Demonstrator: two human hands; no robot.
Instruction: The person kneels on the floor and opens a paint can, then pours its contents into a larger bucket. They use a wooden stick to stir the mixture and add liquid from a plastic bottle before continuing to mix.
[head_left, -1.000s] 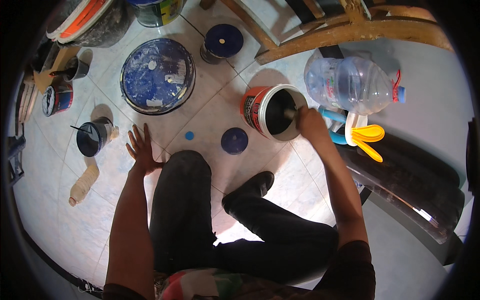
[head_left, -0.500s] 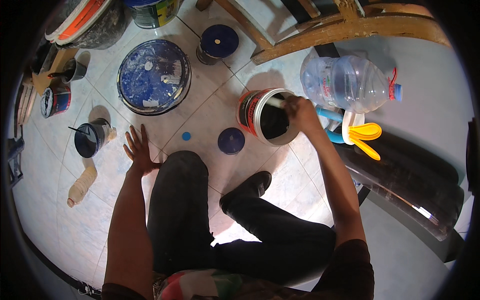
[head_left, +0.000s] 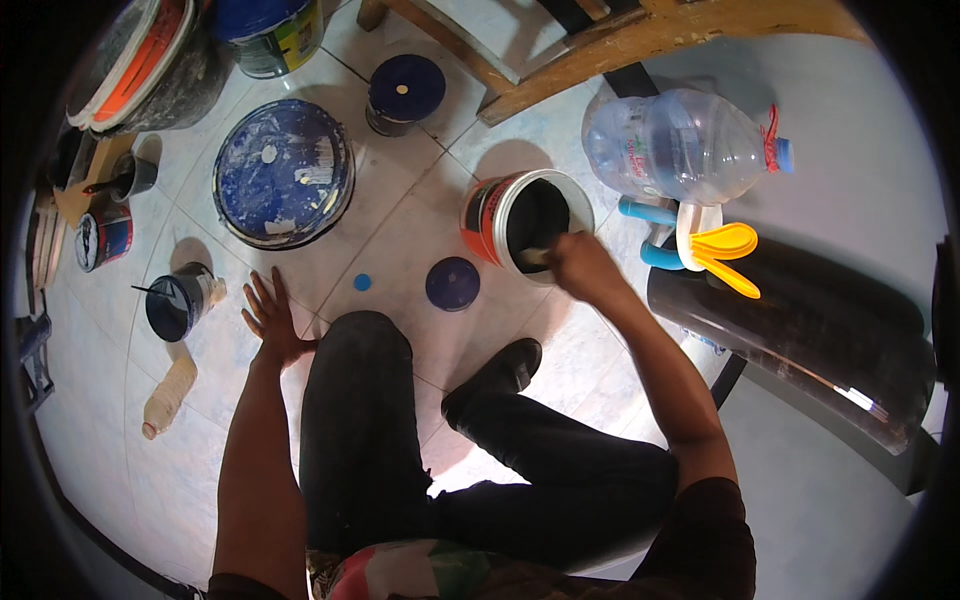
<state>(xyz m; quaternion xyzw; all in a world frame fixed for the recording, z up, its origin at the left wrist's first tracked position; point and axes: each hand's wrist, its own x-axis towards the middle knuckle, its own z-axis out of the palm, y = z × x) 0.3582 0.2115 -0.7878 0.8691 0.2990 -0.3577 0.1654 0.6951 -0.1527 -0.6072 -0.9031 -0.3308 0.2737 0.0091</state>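
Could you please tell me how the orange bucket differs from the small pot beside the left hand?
The orange bucket is larger than the small pot. The right hand is at the orange bucket's mouth; a thin stick leans in the small pot. Both are open and dark inside.

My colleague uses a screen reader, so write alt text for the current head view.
A person's right hand holds a pale tool in an orange bucket with dark contents; the left hand is spread over the tiled floor. Nearby are a paint-spattered blue lid and a large clear bottle.
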